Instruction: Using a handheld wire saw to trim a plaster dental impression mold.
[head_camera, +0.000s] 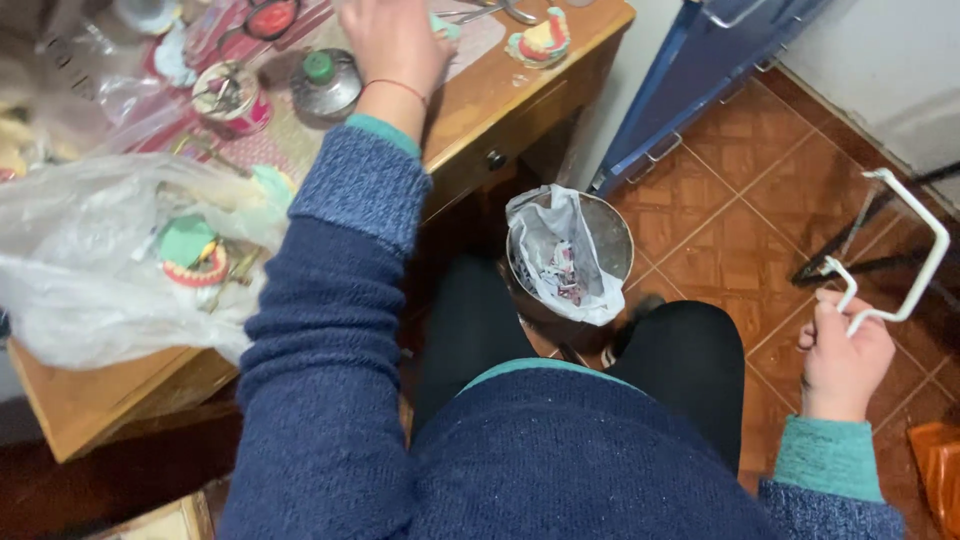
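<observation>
The left hand (393, 40) reaches forward over the wooden table (500, 95), its back to the camera and its fingers curled around a small pale green piece (445, 27) that peeks out beside the thumb; how firmly it grasps cannot be told. A thin red cord sits on that wrist above the blue knitted sleeve (340, 300). Off to the side, well apart from the table and over the brown tiled floor (740, 190), the right hand (845, 355) is clenched around the lower end of a bent white metal frame (905, 255), held upright. On the table near the left hand stand a round silver metal container with a green knob (325, 82) and a small pink-rimmed tin (230, 97); a pink and yellow dental model (541, 40) lies near the far corner. A crumpled clear plastic bag (90, 260) covers the near left of the table, with a green and red dental model (192, 255) inside it. Beside the person's dark-trousered knees stands a round metal waste bin lined with a white plastic bag (568, 255).
</observation>
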